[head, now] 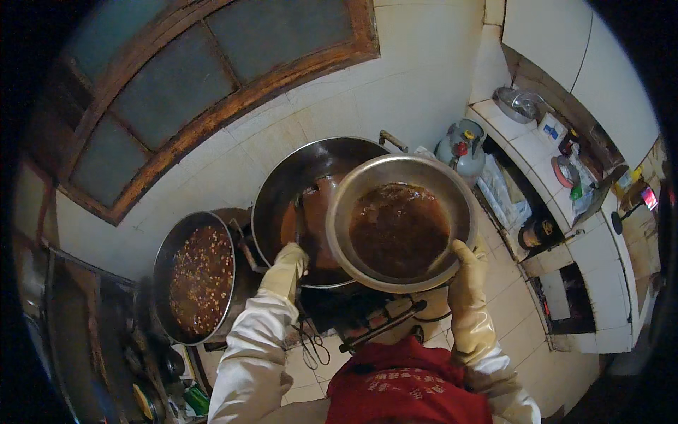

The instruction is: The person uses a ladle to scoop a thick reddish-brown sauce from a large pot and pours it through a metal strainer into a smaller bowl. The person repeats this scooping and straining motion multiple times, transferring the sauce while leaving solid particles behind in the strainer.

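My right hand [469,265], in a pale rubber glove, grips the lower right rim of a metal basin [402,286] that holds dark brown liquid. The basin overlaps the right side of a large wok-like pan [270,196] of reddish-brown liquid. My left hand [290,267], gloved and with a white sleeve, is closed at the pan's near rim around the handle of a dark utensil [300,217], whose far end reaches into the liquid; its tip is hidden. Left of it stands a second pan [231,265] of brown liquid dotted with pale and reddish bits.
A gas cylinder [463,146] stands by the wall at right, near a tiled counter [535,148] with a metal dish [513,103] and packets. Scissors [312,347] hang below the large pan. A wood-framed window [238,85] is above. Bowls and a green packet [197,398] lie at lower left.
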Motion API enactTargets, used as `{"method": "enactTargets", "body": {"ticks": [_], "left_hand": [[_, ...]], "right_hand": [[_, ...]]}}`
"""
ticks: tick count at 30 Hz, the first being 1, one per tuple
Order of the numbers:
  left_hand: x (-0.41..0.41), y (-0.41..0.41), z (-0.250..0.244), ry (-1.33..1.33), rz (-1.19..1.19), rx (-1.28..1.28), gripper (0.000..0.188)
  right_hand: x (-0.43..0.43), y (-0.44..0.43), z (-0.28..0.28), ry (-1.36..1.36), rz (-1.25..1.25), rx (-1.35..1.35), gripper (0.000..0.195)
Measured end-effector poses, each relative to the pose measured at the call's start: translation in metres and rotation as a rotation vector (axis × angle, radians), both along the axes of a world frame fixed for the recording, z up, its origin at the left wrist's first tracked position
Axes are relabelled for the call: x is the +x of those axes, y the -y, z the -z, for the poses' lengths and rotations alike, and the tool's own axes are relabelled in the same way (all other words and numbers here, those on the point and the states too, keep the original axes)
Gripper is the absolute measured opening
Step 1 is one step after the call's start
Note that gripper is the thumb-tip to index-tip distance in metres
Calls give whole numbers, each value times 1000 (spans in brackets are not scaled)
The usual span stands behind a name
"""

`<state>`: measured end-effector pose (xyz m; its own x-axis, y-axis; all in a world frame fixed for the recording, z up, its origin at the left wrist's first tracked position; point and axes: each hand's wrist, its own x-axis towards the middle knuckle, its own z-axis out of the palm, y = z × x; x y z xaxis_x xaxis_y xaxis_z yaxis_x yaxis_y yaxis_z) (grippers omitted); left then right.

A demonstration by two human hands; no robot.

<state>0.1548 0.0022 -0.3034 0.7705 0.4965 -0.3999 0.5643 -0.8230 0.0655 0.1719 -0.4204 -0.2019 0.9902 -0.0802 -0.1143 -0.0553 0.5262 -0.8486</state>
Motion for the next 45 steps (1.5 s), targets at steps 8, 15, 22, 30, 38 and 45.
{"method": "enactTargets", "body": {"ticks": [8, 15, 22, 30, 38, 45], "left_hand": [[-13, 36, 24, 177, -569, -1789, 26], [-68, 43, -24, 81, -744, -2378, 15], [-90, 32, -161, 210, -772, -2064, 53], [-106, 42, -293, 408, -728, -1750, 51], [-162, 93, -332, 711, -620, -1554, 45], [-165, 94, -312, 246, -382, -1358, 56]], "right_hand": [[1, 1, 9, -75, 81, 7, 43], [8, 11, 23, -19, 58, -40, 44], [7, 8, 24, -89, 92, 49, 41], [2, 3, 3, -4, -32, -49, 47], [10, -14, 2, 73, -67, 34, 47], [16, -14, 18, 125, -50, 98, 50]]}}
